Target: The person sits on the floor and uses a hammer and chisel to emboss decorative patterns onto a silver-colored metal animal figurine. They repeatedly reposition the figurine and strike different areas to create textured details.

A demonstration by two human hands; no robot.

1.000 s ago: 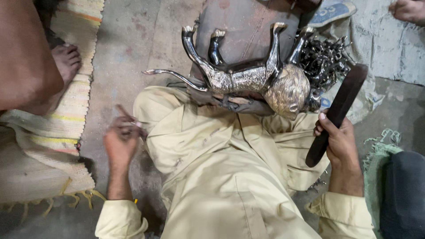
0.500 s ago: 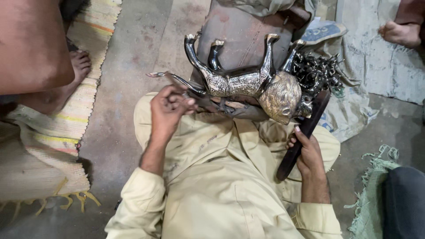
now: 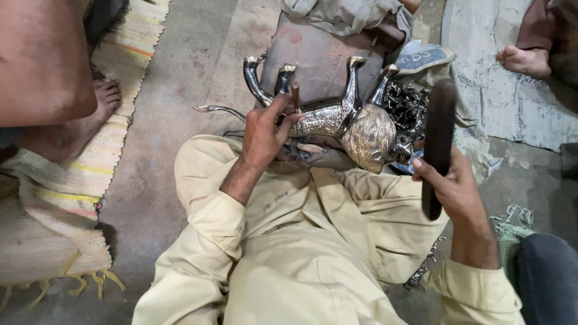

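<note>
While the right hand (image 3: 451, 180) gripped the dark wooden mallet (image 3: 438, 144), the left hand (image 3: 265, 135) had moved up, pinching a small punch (image 3: 295, 96) against the metal lion figure (image 3: 337, 123), ready for striking.

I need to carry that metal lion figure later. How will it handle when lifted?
The metal lion figure looks rigid and probably heavy for its size. Its polished surface may be slippery. Lying legs-up, with thin legs and tail sticking out, it may rock, so the left hand steadying it seems sensible.

Floor-level metal craft workshop: bare concrete floor (image 3: 180, 90), woven mat (image 3: 54, 210), metal lion figure (image 3: 337, 120), pile of small metal castings (image 3: 409, 105).
</note>
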